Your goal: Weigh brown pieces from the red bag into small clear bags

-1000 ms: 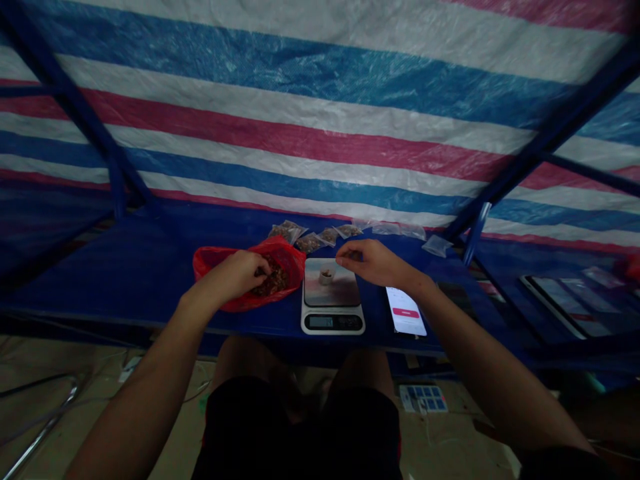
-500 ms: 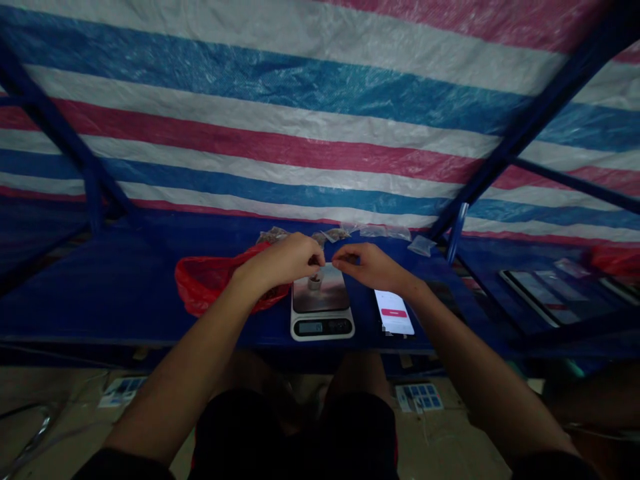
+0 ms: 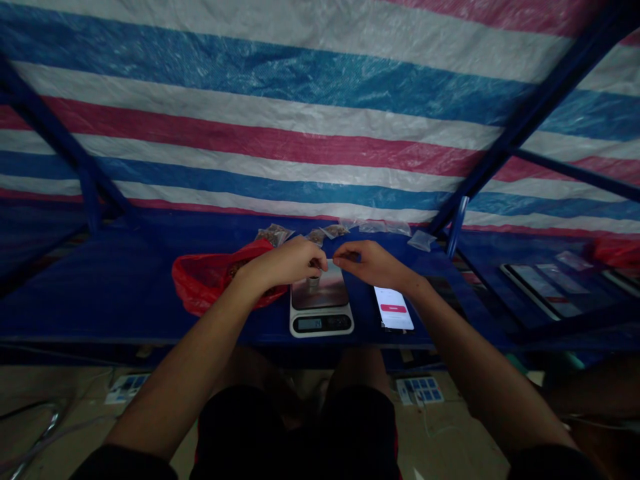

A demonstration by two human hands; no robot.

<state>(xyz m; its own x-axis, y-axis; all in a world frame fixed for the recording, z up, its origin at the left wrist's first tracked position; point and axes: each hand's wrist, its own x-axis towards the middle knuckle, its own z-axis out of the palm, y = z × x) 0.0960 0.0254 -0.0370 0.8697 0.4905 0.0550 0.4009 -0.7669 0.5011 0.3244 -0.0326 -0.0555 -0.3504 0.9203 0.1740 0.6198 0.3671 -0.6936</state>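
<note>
A digital kitchen scale (image 3: pixel 321 320) with a steel plate and a lit display stands on the blue table. On its plate sits a small round cup (image 3: pixel 313 283), partly covered by my left hand (image 3: pixel 304 258). That hand's fingers are curled together just over the cup's top; what they hold, if anything, is hidden. My right hand (image 3: pixel 363 260) hovers above the plate's far right corner, thumb and forefinger pinched close to my left fingertips. Anything in that pinch is too small to make out. Left of the scale lies an open red plastic bag (image 3: pixel 200 280) with brown bits inside, partly behind my left forearm.
Clear bags of brown bits (image 3: pixel 274 234) lie behind my hands, with flat clear bags (image 3: pixel 383 227) farther right. A lit phone (image 3: pixel 395 309) rests right of the scale. Blue metal posts (image 3: pixel 457 227) and a striped plastic sheet (image 3: pixel 280 140) bound the table's back.
My left fingers have come down closer over the small cup, hiding its top. My right hand stays nearly in place, still pinched. The camera view has shifted slightly.
</note>
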